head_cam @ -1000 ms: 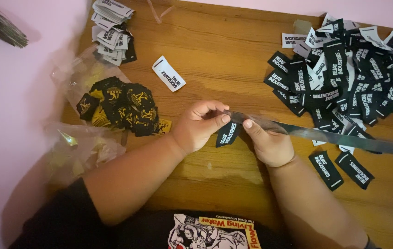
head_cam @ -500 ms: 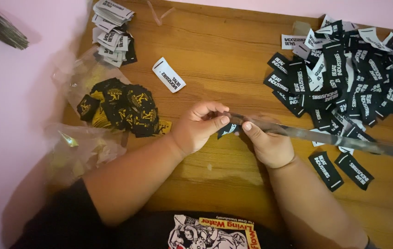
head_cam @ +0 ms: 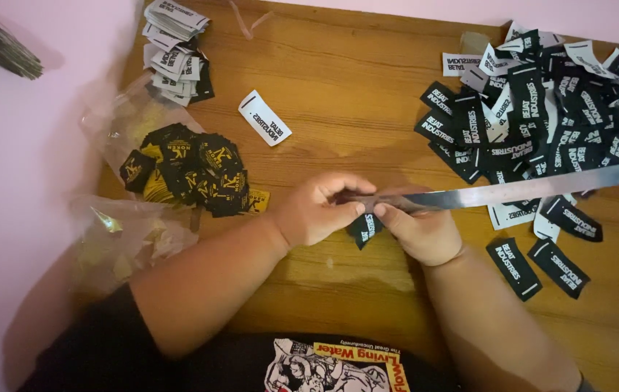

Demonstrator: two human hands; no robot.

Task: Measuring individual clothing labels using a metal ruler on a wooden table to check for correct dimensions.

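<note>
My left hand (head_cam: 317, 210) and my right hand (head_cam: 422, 231) meet over the middle of a wooden table (head_cam: 353, 101). Between their fingertips they pinch a small black fabric label (head_cam: 364, 226) that hangs folded below the fingers. A long steel ruler (head_cam: 534, 189) runs from the fingers out to the right edge, tilted slightly upward; it lies against the label where both hands grip.
A big heap of black and white labels (head_cam: 549, 123) covers the right side. Two loose black labels (head_cam: 538, 265) lie near my right forearm. Black-and-yellow labels (head_cam: 190, 170) sit on clear plastic bags (head_cam: 124, 232) at left. A stack of white labels (head_cam: 175, 43) is far left, one single white label (head_cam: 264, 117) beside it.
The ruler has swung from pointing down-right to pointing slightly up-right. The black label is folded further under the fingers. Both hands stay in about the same place.
</note>
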